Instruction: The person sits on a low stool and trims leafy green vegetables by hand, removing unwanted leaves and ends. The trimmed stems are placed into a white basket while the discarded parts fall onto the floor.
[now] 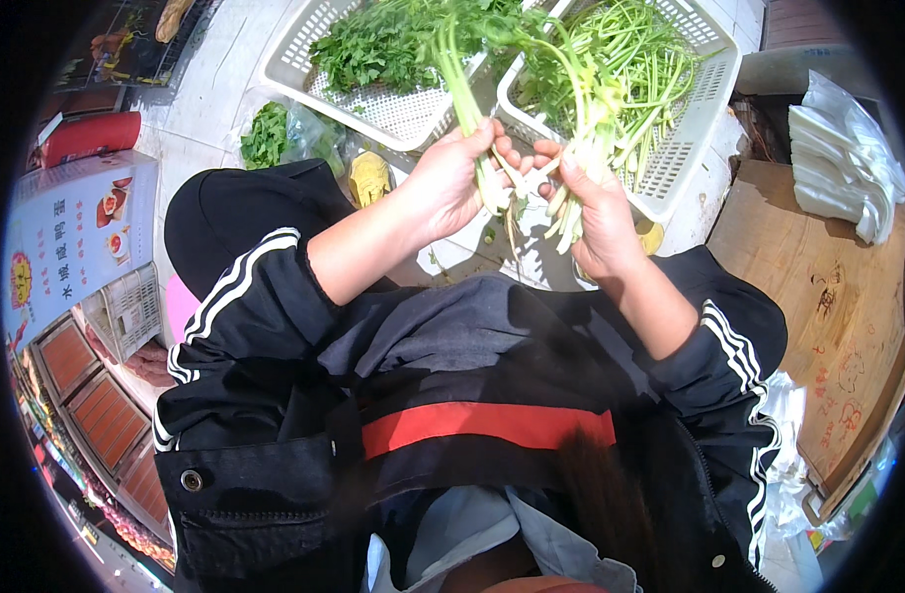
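Note:
My left hand [456, 174] is closed around several pale green celery stalks [460, 93], whose leafy tops reach over the baskets. My right hand [597, 196] grips a bunch of celery stalks [580, 141] with the white stem ends pointing down toward me. Between the two hands, the fingertips nearly meet at some pale stem bases and thin roots [513, 222]. Beyond my left hand, a white plastic basket [382, 133] holds dark leafy greens [378, 52]. A second white basket [671, 174], past my right hand, contains loose green stalks [645, 81].
A clear plastic bag [312, 130] with greens lies by my left knee. Yellow shoes [369, 178] show below the baskets. At right, a wooden board [815, 296] carries a stack of white plastic bags [845, 159]. A printed box [89, 230] and a small white basket [130, 315] stand at left.

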Demonstrator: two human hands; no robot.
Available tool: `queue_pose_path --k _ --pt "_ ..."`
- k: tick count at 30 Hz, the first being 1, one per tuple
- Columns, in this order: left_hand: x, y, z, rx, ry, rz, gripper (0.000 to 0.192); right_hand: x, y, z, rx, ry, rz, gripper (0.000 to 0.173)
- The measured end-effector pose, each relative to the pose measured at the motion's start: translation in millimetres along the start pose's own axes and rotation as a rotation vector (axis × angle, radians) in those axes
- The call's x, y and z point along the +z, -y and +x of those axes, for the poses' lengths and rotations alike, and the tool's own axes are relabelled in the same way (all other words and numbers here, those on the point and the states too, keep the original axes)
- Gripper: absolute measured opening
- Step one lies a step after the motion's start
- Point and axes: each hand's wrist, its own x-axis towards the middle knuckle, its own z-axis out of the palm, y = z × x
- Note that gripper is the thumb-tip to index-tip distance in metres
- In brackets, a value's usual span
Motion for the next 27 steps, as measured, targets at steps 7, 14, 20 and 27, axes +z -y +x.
queue_pose_path --k 7,14,20,27 --pt "4.6 -1.0 1.5 0.124 -0.101 -0.101 0.020 1.0 -5.7 -6.4 -0.099 -0.059 0.145 0.016" --pt "6.0 -14.4 8.2 0.154 -0.139 -0.316 0.019 -5.0 -0.7 3.3 -0.133 -0.125 0.085 0.012" --pt "9.4 -46.9 7.7 0.113 -0.114 0.005 0.020 -23.9 20.8 11.4 -0.113 -0.152 0.048 0.015" --pt "10.8 9.8 -15.1 -0.092 0.001 0.771 0.026 -10.3 13.2 2.9 -0.093 -0.108 -0.015 0.017"
